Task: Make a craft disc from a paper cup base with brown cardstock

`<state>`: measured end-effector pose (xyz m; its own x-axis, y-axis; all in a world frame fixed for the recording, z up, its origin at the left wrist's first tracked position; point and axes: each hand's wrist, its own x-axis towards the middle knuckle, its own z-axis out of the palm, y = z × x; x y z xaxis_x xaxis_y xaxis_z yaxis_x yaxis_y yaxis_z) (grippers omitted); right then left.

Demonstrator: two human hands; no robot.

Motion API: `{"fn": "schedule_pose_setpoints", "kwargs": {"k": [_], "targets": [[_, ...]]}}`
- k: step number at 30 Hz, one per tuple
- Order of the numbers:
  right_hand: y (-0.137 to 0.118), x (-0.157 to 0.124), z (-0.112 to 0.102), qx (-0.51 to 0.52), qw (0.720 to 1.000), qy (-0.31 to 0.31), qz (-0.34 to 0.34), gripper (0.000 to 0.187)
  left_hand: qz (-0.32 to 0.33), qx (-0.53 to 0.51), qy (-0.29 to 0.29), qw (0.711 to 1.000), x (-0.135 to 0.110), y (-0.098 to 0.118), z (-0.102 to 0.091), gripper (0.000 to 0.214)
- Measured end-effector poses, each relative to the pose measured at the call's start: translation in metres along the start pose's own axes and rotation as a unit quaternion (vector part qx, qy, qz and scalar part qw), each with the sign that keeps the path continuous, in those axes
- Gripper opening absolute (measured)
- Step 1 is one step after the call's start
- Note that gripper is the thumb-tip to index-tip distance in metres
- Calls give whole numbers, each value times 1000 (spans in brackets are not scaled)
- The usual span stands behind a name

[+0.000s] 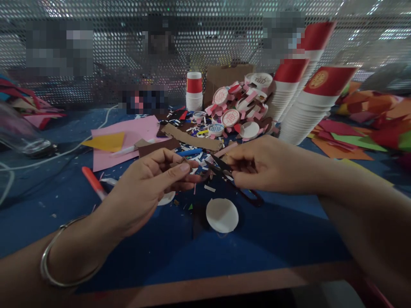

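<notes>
In the middle of the view, my right hand [257, 164] grips a pair of dark-handled scissors [221, 167]. Their blades are slightly apart and point left toward my other hand. My left hand [168, 173] is closed in a pinch, thumb against fingers, on what looks like a small piece of brown paper [205, 176], mostly hidden by the fingers. The blade tips are close to those fingertips; whether they touch the paper I cannot tell. Below the hands a round white paper disc [222, 215] lies on the blue table. Another white disc [167, 198] is partly covered by my left hand.
Paper scraps [192, 160] litter the table, with a blue pen [189, 152] among them. Behind lies a heap of decorated paper discs [230, 118]. Tall cup stacks [308, 113] lean at the right. Pink paper [109, 159] and an orange-red marker [93, 182] lie left.
</notes>
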<state>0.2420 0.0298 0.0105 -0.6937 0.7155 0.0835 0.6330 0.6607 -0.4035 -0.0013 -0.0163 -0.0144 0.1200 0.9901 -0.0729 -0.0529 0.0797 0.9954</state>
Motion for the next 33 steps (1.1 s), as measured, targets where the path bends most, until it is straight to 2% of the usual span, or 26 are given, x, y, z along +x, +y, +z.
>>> {"fn": "schedule_pose_setpoints", "kwargs": {"k": [6, 13, 16, 20, 24, 27, 30, 33], "targets": [[-9, 3, 5, 91, 995, 26, 17, 11, -51, -119, -53, 990, -2, -2, 8, 12], [-17, 5, 10, 195, 979, 52, 11, 14, -46, -160, -60, 984, -3, 0, 10, 13], [-19, 6, 13, 238, 970, 42, -11, 12, -29, -178, -58, 982, -5, 1, 10, 14], [-21, 8, 18, 314, 948, 38, -23, 7, -4, -220, -67, 973, -5, 2, 11, 20], [-24, 10, 27, 414, 909, 34, -16, 20, -7, -241, -84, 967, -5, 2, 12, 21], [-26, 12, 32, 430, 901, 61, 0, 29, -7, -241, -78, 967, -4, 2, 12, 21], [-26, 13, 34, 425, 900, 96, 18, 31, -11, -212, -54, 976, -4, 1, 11, 18], [-23, 13, 33, 413, 905, 94, 34, 31, -11, -183, -31, 982, -3, -1, 8, 15]]}}
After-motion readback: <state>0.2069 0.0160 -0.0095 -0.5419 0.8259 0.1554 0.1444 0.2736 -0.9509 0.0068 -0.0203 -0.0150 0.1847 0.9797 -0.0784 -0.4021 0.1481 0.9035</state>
